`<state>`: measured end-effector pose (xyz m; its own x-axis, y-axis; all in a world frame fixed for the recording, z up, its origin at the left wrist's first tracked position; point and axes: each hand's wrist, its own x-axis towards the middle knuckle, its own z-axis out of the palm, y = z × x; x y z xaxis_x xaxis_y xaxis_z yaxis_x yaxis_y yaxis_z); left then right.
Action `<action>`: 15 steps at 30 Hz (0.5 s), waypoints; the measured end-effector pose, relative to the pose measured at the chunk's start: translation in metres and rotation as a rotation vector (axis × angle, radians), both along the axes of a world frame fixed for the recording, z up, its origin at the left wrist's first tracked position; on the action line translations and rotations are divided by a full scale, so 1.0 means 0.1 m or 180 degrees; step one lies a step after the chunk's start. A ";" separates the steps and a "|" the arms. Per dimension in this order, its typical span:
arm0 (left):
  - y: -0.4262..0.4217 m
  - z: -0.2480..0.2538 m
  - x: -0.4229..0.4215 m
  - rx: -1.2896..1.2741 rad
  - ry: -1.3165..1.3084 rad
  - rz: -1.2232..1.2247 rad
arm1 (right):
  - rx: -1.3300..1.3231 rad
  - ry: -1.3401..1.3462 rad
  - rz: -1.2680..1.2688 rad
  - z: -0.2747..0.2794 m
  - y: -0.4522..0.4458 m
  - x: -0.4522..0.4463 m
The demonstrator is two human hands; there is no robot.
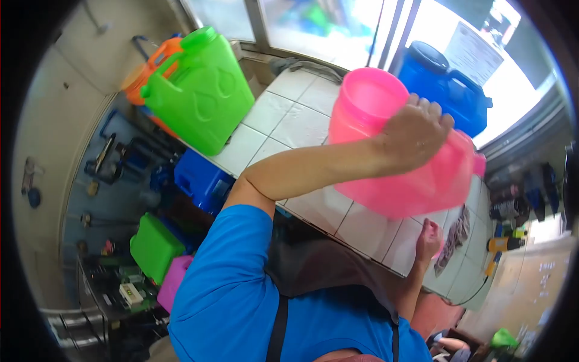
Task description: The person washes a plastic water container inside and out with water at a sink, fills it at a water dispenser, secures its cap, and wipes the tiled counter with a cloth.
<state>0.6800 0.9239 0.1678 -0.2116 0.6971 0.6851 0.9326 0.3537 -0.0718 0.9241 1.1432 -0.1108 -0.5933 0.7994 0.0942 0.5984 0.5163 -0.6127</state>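
Note:
A translucent pink jerrycan [398, 193] is over the white tiled counter, its wide round mouth uncapped. My left hand [416, 133] reaches across from the left, fingers curled in a fist at the jerrycan's handle, which it mostly covers. Lower down, close to the counter's near edge, my right hand [429, 240] is closed with a bit of pink showing beside it; what that pink piece is I cannot make out. A crumpled grey cloth [453, 241] lies just right of that hand.
A green jerrycan [208, 96] stands at the counter's left end, with an orange container [136, 84] behind it. By the window is a blue jerrycan [443, 87] with a dark lid. Blue [202, 181] and green containers [155, 247] sit below the counter [295, 123] on the left.

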 end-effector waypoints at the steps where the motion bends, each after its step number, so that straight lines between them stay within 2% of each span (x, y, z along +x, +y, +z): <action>1: -0.08 0.06 0.02 0.0045 -0.0020 -0.0305 | 0.0012 0.0013 0.0082 0.02 -0.03 -0.13; 4: -0.40 0.35 0.04 0.0475 0.0193 -0.0412 | -0.4055 0.2914 0.0261 0.06 -0.26 -0.37; 5: -0.50 0.42 0.01 0.0454 0.0172 -0.0358 | -0.4271 0.3396 0.1386 0.11 -0.28 -0.48; 7: -0.68 0.56 -0.21 0.0698 0.0802 -0.0787 | -0.4308 0.3202 0.1549 0.07 -0.31 -0.90; 9: -0.91 0.68 -0.68 0.0450 0.1005 -0.0747 | -0.4050 0.3405 0.1125 -0.29 -0.65 -1.41; 11: -1.28 0.95 -0.88 0.0007 -0.0452 -0.0615 | -0.4420 0.3597 0.0938 0.10 -1.50 -1.66; 12: -1.41 0.78 -1.13 0.0055 -0.0395 -0.0415 | -0.4423 0.3588 0.0946 0.25 -1.61 -1.57; 14: -1.52 0.42 -1.34 0.0118 -0.0338 -0.0212 | -0.5173 0.2038 0.1139 0.51 -1.71 -1.22; 15: -1.54 0.32 -1.33 -0.0019 -0.0981 0.0182 | -0.5162 0.2008 0.1150 0.62 -1.59 -1.09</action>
<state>0.5472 0.7701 0.2003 -0.4476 0.6819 0.5785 0.8894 0.4066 0.2090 0.8154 0.9838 -0.0491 -0.9331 0.1634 -0.3203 0.0976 -0.7423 -0.6629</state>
